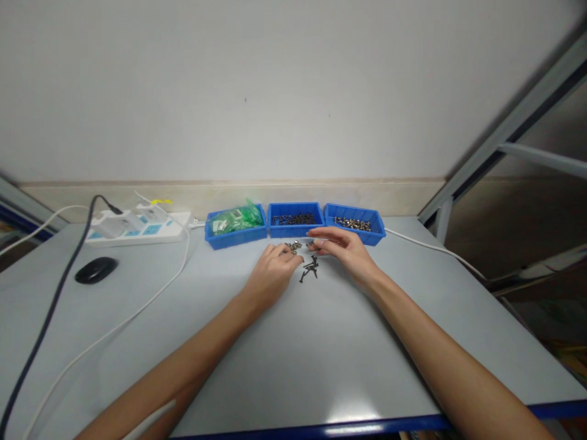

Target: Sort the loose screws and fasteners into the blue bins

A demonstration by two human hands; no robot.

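Small shiny metal pieces (294,247), perhaps nuts or screws, lie in a small heap between my hands. My left hand (274,270) rests at the left of this heap, fingers curled and pressed together; whatever they hold is hidden. From the right, my right hand (346,249) reaches in with fingers stretched out and the thumb apart below them. A few similar metal pieces (312,245) sit by its fingertips; I cannot tell if they are touched. Just below, several dark screws (310,267) lie loosely crossed on the grey table (293,354).
Along the wall stand three blue bins: one with a green plastic bag (238,218), one with dark screws (296,218), one with shiny metal pieces (353,223). At left are a white power strip (169,229), a black mouse (96,270) and cables (132,316).
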